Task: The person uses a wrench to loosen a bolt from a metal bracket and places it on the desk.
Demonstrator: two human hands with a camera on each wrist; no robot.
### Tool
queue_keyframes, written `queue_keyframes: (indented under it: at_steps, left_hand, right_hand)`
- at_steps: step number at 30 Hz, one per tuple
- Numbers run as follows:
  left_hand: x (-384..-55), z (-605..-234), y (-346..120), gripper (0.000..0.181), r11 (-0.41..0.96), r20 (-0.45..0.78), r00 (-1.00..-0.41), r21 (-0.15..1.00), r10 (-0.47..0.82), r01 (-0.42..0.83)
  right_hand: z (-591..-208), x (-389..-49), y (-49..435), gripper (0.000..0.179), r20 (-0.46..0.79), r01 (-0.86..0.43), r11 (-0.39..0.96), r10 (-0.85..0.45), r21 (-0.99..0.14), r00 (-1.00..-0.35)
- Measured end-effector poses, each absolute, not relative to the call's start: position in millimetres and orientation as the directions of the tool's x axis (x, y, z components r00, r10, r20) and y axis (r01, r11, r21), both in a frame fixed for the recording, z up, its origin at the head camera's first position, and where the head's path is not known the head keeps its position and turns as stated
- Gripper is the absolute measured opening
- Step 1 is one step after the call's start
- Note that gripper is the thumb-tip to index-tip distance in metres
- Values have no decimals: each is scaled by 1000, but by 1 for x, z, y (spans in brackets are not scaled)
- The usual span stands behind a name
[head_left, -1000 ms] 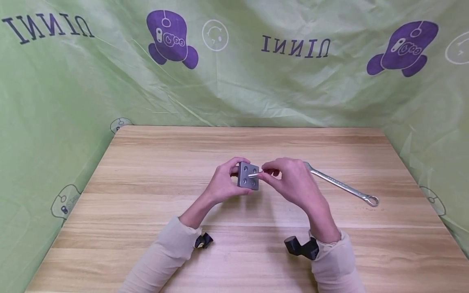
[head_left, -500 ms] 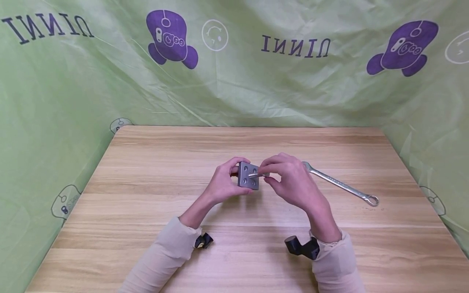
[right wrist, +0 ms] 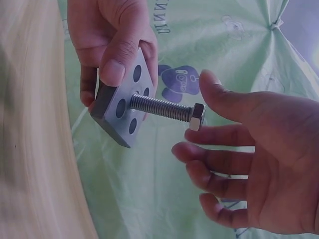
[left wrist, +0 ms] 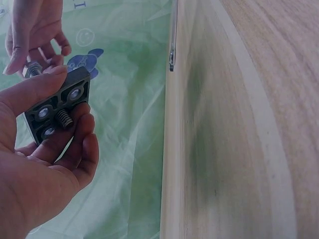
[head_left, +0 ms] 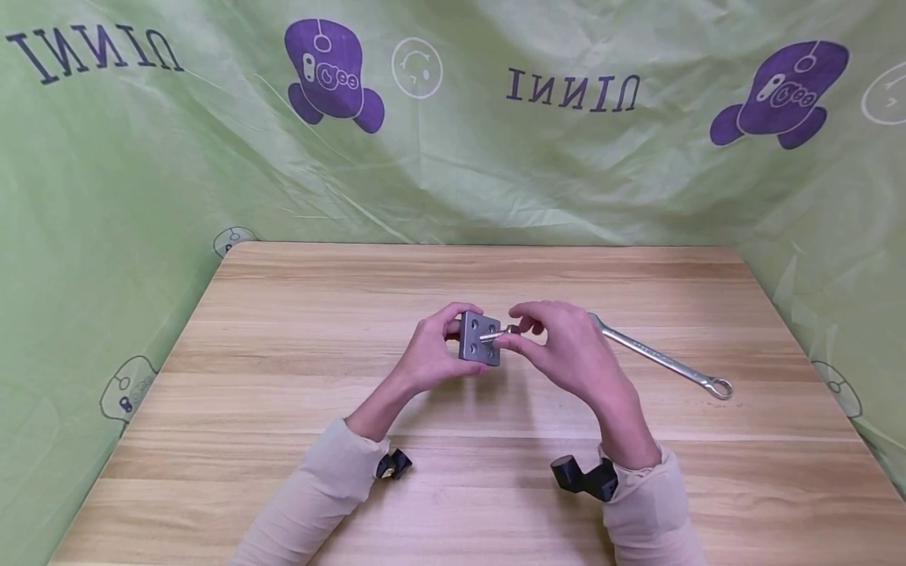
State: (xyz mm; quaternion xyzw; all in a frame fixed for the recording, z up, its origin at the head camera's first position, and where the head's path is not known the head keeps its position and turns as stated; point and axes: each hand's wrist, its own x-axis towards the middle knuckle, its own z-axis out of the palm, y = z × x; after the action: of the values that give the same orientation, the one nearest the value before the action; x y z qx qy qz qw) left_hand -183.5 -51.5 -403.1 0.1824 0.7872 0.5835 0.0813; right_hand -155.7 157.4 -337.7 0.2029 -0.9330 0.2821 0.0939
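Note:
My left hand [head_left: 432, 354] holds a small grey square metal plate [head_left: 469, 338] by its edges, raised over the table. The plate has a hole near each corner. A hex bolt [right wrist: 162, 107] passes through its middle, with a long threaded length and the hex head on the right side. Its threaded end [left wrist: 64, 119] pokes out of the ribbed back face in the left wrist view. Around the bolt head my right hand [right wrist: 269, 154] is spread, thumb above and index finger below, with slight gaps to the head.
A combination wrench [head_left: 658, 358] lies on the wooden table [head_left: 283, 330] to the right, its far end partly behind the right hand. Green printed cloth [head_left: 453, 173] hangs around the back and sides of the table.
The right hand's fingers closed over the bolt head and moved slightly up, then came apart, so the head now shows between thumb and fingers. The left hand and plate stayed nearly still.

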Motion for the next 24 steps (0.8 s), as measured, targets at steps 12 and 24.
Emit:
queue_keyframes:
  at_steps: [12, 24]
  left_hand:
    - [-183, -401, -52, 74, 270, 93, -924, 941, 371, 203]
    - [-183, -400, -52, 75, 262, 79, -923, 947, 376, 188]
  right_hand:
    - [-337, -156, 154, 23, 231, -355, 790, -273, -499, -934]
    - [-341, -155, 158, 19, 390, -544, 702, -391, -459, -834]
